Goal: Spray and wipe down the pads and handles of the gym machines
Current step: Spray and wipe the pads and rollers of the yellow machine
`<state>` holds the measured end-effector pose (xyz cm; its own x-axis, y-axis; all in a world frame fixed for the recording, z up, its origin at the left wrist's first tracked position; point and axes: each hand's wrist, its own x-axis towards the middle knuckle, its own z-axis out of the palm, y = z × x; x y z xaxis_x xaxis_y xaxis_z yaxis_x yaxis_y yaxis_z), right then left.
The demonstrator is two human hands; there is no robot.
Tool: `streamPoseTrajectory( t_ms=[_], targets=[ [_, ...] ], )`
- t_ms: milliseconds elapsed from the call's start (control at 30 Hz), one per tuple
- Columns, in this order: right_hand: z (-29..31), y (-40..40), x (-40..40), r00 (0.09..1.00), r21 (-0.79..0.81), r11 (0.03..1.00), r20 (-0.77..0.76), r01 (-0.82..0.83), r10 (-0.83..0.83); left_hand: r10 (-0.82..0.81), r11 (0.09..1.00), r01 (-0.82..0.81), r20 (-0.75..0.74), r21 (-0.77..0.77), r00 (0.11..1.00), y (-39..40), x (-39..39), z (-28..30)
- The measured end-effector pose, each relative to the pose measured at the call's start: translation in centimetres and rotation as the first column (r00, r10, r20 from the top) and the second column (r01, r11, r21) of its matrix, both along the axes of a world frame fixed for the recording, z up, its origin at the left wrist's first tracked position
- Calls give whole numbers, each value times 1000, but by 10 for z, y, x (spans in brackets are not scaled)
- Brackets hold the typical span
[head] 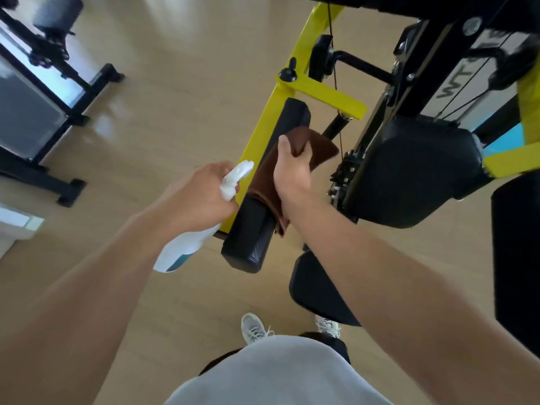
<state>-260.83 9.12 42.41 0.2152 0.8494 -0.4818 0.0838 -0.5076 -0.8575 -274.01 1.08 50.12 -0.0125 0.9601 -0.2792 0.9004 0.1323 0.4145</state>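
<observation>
A long black arm pad runs along a yellow frame bar in the middle of the view. My right hand grips a brown cloth that lies draped across the pad. Just left of the pad, my left hand holds a white spray bottle with its nozzle pointing toward the cloth. A larger black pad sits to the right on the same machine.
Black seat pad lies below, another black pad at the right edge. Cables and the weight stack rise at the upper right. Another machine with black feet stands at the left on the tan floor. My shoes are near the seat.
</observation>
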Motion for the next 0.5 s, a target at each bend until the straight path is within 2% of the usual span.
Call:
streamPoseTrajectory(
  t_ms=[100, 233, 333, 400, 500],
  targets=[
    [-3, -85, -5, 993, -81, 997, -116, 14, -24, -30, 1000, 30, 74, 1, 997, -9, 2, 4],
    [-38, -162, -15, 932, -248, 964, -319, 95, -174, 64, 996, -72, 147, 48, 987, -18, 8, 10],
    [-100, -167, -22, 830, -442, 889, -447, 119, -334, 87, 992, -98, 136, 77, 987, -26, 10, 22],
    [-120, -162, -22, 805, -486, 874, -526, -20, -274, 92, 985, -113, 159, 127, 983, -34, 12, 35],
    [-118, -147, -10, 751, -455, 888, -611, -72, -252, 70, 983, -102, 202, 155, 977, -49, 21, 61]
  ],
)
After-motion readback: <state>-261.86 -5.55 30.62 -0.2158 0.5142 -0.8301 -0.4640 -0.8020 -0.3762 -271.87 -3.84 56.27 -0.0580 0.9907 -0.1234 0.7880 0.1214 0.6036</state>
